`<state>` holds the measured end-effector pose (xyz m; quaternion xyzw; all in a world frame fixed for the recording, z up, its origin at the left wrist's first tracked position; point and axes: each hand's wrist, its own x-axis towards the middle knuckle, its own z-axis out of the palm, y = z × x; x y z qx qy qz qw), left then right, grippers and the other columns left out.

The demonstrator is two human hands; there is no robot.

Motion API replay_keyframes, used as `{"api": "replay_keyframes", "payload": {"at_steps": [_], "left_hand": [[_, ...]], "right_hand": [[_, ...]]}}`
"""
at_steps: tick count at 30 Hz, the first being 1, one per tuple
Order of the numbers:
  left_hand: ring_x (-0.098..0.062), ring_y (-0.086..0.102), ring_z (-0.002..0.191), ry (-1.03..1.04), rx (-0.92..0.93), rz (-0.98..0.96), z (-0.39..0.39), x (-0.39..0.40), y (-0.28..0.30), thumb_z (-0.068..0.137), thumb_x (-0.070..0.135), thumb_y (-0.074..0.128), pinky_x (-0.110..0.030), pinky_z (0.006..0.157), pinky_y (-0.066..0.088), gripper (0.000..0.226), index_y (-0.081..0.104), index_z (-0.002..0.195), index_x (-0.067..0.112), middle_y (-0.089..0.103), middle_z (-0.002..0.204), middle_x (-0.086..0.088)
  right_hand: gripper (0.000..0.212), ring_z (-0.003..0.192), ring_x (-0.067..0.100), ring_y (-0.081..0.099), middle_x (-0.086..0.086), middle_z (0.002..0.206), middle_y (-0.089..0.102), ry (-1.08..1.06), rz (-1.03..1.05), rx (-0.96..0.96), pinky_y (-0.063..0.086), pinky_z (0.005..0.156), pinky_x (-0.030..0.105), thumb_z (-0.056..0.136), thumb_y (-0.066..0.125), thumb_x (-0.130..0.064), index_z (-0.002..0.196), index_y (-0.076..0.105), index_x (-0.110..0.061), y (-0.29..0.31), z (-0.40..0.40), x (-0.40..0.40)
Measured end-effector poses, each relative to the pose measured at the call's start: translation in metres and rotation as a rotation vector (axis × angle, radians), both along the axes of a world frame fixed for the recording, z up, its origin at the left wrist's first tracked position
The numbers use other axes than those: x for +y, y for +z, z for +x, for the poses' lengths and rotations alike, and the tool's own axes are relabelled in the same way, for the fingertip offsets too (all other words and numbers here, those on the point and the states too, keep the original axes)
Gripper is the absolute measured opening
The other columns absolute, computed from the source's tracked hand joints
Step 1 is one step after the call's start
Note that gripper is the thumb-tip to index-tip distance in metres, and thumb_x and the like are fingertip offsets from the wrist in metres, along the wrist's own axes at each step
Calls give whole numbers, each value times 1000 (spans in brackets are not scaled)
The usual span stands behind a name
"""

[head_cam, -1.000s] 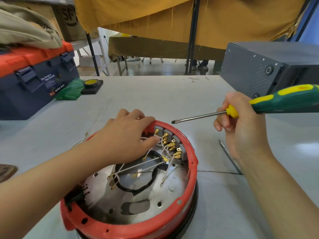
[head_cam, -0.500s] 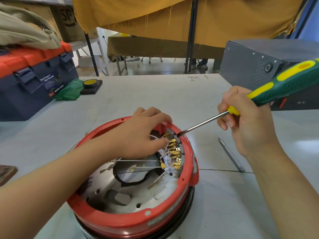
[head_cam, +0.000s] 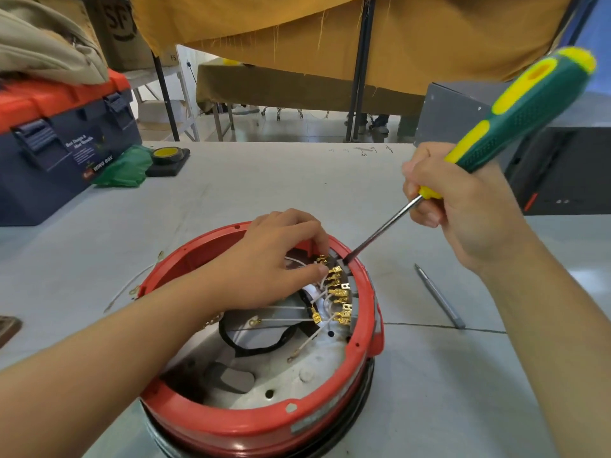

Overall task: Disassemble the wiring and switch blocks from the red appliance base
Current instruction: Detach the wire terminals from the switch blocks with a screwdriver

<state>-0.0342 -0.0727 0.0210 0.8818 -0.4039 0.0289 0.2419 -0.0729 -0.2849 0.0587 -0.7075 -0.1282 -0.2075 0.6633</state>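
1. The red appliance base (head_cam: 264,424) sits upturned on the grey table (head_cam: 251,180), near its front edge, open side up, so the wiring inside can be reached from above.
2. The switch blocks (head_cam: 351,285) line the inner wall on the far right side of the base, with a row of brass terminals (head_cam: 339,292) facing inward and white wires (head_cam: 287,309) running from them across the metal floor.
3. The left hand (head_cam: 274,269) reaches over the rim, its fingers (head_cam: 319,269) curled and pinching at the uppermost terminals; this probably steadies the block, or holds a connector ready to pull, while the tool works beside it.
4. The right hand (head_cam: 463,209) clenches the green-and-yellow screwdriver (head_cam: 515,110) low on the handle near the shaft, a grip that favours control over force.
5. The screwdriver's tip meets the top of the block just inside the rim, angled down steeply. I judge this to be prying or loosening at the block's fixing; what exactly the tip engages is too small to tell.
6. A loose white wire (head_cam: 132,289) lies on the table left of the base, and a grey rod-like tool (head_cam: 439,295) rests to the right, near at hand.
7. A toolbox (head_cam: 66,143) stands at the far left, well apart from the work.
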Motion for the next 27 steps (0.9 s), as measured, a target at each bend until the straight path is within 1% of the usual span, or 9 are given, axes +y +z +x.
{"api": "replay_keyframes", "payload": {"at_steps": [3,7,12,18,21,23,24,25,27], "left_hand": [[1,41,113,-17,27,-40,1,1,1,85,31,63,-16,98,28,12,62,97,29,51,122,11],[3,35,120,-32,43,-27,0,0,1,86,30,63,-32,108,26,9,63,95,31,48,128,9],[4,31,121,-29,59,-6,1,2,1,86,33,60,-35,110,22,5,63,90,34,45,132,11],[-2,34,123,-28,50,11,1,1,2,87,35,58,-40,111,22,4,62,87,37,44,134,10],[-4,35,122,-22,38,10,1,1,1,86,36,59,-42,110,23,4,63,88,35,45,133,9],[-5,38,118,-20,32,7,2,0,1,86,35,60,-44,109,25,4,63,88,34,47,128,8],[-7,40,112,-28,35,0,2,-1,1,85,34,60,-46,107,27,2,63,86,34,48,122,8],[-7,41,107,-42,40,-10,2,-1,2,85,33,61,-47,105,30,3,61,83,35,47,115,9],[-8,41,101,-65,58,-24,2,-2,2,85,32,61,-49,102,33,6,59,81,36,45,108,9]], "right_hand": [[31,36,7,30,-10,46,43,-1,-148,-1,26,40,15,76,55,-14,49,41,-8,12,1,8],[31,37,9,29,-7,47,42,-1,-241,5,25,41,19,77,55,-15,57,41,5,15,-1,16],[33,38,8,32,-6,45,40,-57,-235,-11,28,42,17,77,55,-14,56,37,5,12,-8,18],[30,44,8,33,5,48,35,-147,-448,-45,27,45,13,73,54,-16,56,40,4,21,-14,36],[34,48,14,30,12,51,32,-231,-596,-88,24,46,23,70,54,-20,60,40,9,27,-16,52],[34,51,18,28,15,52,31,-300,-653,-117,25,49,31,72,56,-19,56,36,3,30,-17,62],[36,51,17,27,11,49,28,-333,-679,-133,25,50,33,74,58,-17,53,31,-4,30,-16,67],[40,52,17,25,5,47,25,-368,-708,-152,24,50,33,74,58,-15,51,26,-11,29,-16,71],[42,51,17,25,2,46,21,-430,-739,-185,24,48,30,74,55,-18,50,21,-16,26,-18,76]]}}
